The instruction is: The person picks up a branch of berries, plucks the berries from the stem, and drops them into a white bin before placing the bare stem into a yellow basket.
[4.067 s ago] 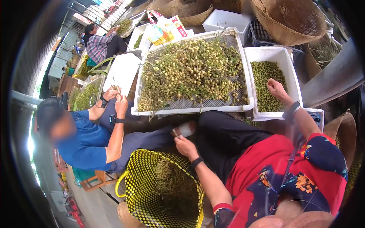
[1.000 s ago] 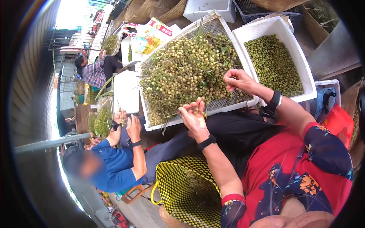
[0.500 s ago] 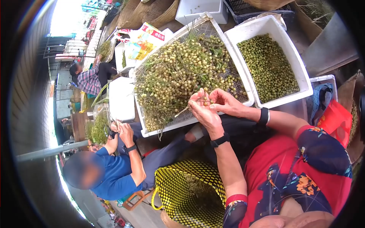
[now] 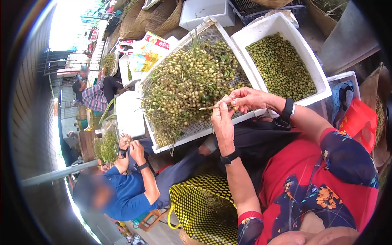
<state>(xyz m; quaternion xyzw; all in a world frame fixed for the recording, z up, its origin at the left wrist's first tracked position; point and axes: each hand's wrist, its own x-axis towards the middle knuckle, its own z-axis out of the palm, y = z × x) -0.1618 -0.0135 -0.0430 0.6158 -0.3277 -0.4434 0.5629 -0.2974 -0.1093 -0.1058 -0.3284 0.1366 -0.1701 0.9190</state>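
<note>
My left hand (image 4: 223,123) pinches a thin brown twig (image 4: 207,108) between thumb and fingers, its end sticking out to the left. My right hand (image 4: 250,100) meets it fingertip to fingertip; its fingers are closed around a small round fruit at the twig's other end, largely hidden by the fingers. Both hands are above the near edge of a white mesh tray (image 4: 245,118). Heaped in that tray are small round yellow-green fruits (image 4: 183,81) on stems, with some leaves.
Beside the tray stands a white foam box (image 4: 324,83) of loose green fruits. A yellow-black woven basket (image 4: 192,216) is below my left forearm. Across from me, a person in a blue shirt (image 4: 130,196) handles stems. A red bag (image 4: 361,124) lies at the right.
My left palm, open and cupped with fruits before, has turned and closed into a pinch. My right hand has shifted right and up. The view has moved slightly.
</note>
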